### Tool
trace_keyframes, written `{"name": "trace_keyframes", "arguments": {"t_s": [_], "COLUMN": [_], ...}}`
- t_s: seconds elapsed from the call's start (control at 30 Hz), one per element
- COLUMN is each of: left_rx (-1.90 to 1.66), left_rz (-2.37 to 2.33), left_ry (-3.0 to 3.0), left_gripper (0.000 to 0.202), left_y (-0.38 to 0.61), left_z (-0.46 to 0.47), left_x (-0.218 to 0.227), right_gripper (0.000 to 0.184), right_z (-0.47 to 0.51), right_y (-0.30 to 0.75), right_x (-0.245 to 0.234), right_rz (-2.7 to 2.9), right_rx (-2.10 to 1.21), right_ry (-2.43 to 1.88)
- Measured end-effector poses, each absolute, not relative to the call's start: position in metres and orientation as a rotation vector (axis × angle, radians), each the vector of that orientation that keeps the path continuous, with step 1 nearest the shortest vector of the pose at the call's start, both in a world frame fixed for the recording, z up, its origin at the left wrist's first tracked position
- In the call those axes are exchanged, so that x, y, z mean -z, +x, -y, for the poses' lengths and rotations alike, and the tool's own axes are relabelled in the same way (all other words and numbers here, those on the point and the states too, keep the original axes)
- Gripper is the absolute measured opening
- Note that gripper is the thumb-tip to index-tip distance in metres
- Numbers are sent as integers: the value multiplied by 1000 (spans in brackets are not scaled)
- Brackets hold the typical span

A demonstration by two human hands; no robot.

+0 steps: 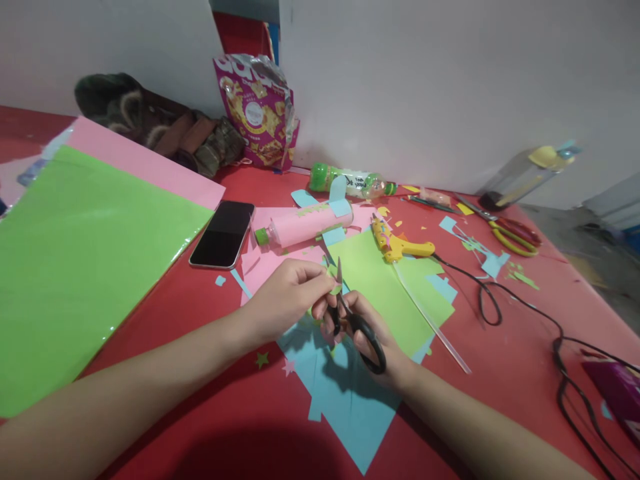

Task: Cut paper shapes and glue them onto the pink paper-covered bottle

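My right hand (370, 327) grips a pair of black-handled scissors (367, 343), their blades pointing up and away from me. Pinched in the fingers of my left hand (290, 290) is a small piece of green paper (333, 272), right at the scissor blades. Below both hands lie sheets of blue paper (360, 420) and green paper (400, 300). A bottle wrapped in pink paper (305, 225) with a green cap lies on its side just beyond my left hand. Cut-out green (262, 360) and pink (289, 367) stars rest on the red table near my left wrist.
A yellow glue gun (395, 245) with a clear stick and black cord (530, 303) lies to the right. Yellow-handled pliers (515, 240), a green bottle (350, 181) and a snack bag (260, 113) stand farther back. A phone (223, 235) and large packed sheets (100, 267) lie left.
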State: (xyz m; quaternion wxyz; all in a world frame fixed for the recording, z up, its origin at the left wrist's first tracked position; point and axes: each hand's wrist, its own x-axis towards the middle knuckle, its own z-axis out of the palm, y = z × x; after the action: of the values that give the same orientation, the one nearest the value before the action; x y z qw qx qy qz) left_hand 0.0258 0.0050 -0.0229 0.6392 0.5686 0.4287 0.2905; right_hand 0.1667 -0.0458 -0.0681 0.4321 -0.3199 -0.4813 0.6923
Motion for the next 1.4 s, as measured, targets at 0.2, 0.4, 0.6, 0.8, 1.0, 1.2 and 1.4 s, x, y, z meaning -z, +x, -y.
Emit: {"name": "trace_keyframes", "arguments": {"t_s": [0.2, 0.4, 0.6, 0.8, 1.0, 1.2, 1.4], "left_rx": [-596, -534, -565, -604, -660, -358, -305], "left_rz": [-922, -871, -842, -852, -982, -971, -912], "left_ry": [1187, 1170, 1080, 1120, 1323, 1704, 1922], "left_gripper": [29, 32, 34, 33, 28, 28, 28], "left_y": [24, 21, 23, 23, 21, 22, 24], "left_z": [-8, -11, -10, -9, -12, -11, -10], "left_x": [22, 21, 22, 23, 22, 27, 37], "right_gripper": [35, 36, 38, 38, 40, 35, 38], "right_z": [45, 45, 45, 44, 42, 36, 35], "right_y": [167, 167, 166, 166, 164, 162, 162], "right_x": [70, 69, 66, 69, 78, 76, 74], "right_rz": [1210, 1229, 1177, 1124, 991, 808, 802], "right_rx": [-1721, -1723, -1738, -1764, -1726, -1447, -1382], "right_ry": [-757, -770, -780, -737, -757, -844, -978]}}
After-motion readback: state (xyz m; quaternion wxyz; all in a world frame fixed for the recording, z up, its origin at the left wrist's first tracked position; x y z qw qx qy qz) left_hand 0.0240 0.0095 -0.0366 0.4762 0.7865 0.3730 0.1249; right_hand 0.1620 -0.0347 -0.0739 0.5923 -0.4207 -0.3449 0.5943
